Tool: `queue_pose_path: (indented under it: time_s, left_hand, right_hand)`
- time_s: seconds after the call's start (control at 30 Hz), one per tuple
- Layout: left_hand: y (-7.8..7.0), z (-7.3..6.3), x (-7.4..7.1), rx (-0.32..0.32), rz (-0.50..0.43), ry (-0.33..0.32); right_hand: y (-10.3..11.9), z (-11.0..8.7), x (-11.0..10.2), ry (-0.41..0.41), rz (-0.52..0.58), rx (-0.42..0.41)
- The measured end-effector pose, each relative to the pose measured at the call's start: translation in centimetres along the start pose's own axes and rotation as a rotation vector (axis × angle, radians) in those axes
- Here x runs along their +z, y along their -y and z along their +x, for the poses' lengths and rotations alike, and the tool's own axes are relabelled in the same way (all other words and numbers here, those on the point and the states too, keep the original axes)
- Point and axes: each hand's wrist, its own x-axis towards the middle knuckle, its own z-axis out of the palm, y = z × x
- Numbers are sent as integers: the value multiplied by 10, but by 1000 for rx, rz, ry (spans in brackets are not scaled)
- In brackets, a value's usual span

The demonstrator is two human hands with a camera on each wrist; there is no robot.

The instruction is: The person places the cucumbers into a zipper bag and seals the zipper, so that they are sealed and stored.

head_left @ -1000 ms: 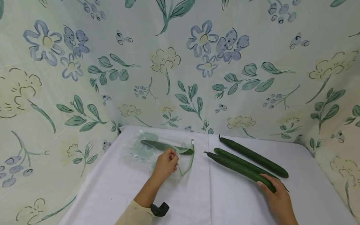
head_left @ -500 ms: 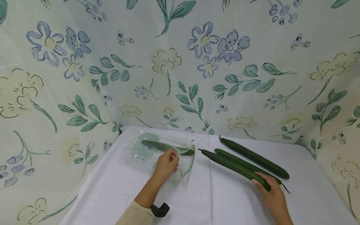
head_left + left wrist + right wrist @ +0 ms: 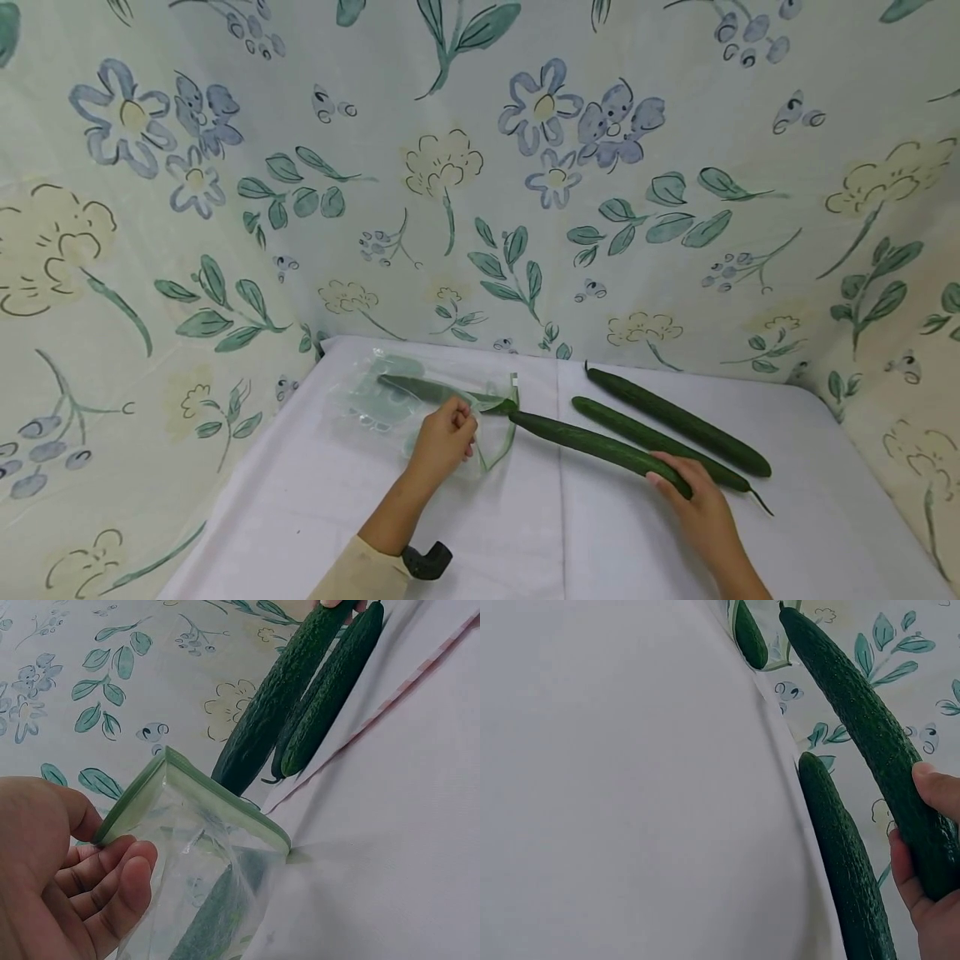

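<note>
My left hand (image 3: 444,437) pinches the green-edged rim of a clear zip bag (image 3: 180,862), keeping its mouth spread toward the right. One cucumber (image 3: 423,388) lies inside the bag, partly covered by the film and hand. Around the rear end of a second cucumber (image 3: 592,444) curl the fingers of my right hand (image 3: 705,504); its stem end points left at the bag's mouth. In the right wrist view, the held cucumber (image 3: 862,720) is tilted above the table. Whether its tip is inside the bag I cannot tell.
Two more cucumbers lie on the right of the white cloth (image 3: 495,533): a nearer one (image 3: 637,431) beside my right hand and a farther one (image 3: 678,422) behind it. A flower-patterned curtain (image 3: 450,275) rises at the table's back.
My right hand has moved left with its cucumber, away from the nearer lying cucumber, bringing the tip up to the bag's mouth. The left hand and bag stay in place.
</note>
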Motion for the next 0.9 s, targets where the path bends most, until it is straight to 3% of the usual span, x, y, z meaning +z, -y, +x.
queue_pose_path:
  time_s: [0.57, 0.9]
  left_hand:
    - [-2, -1, -1, 2, 13, -5]
    - [-2, -1, -2, -4, 4, 0]
  right_hand:
    - [20, 13, 22, 15, 44, -132]
    - [29, 20, 37, 42, 56, -126]
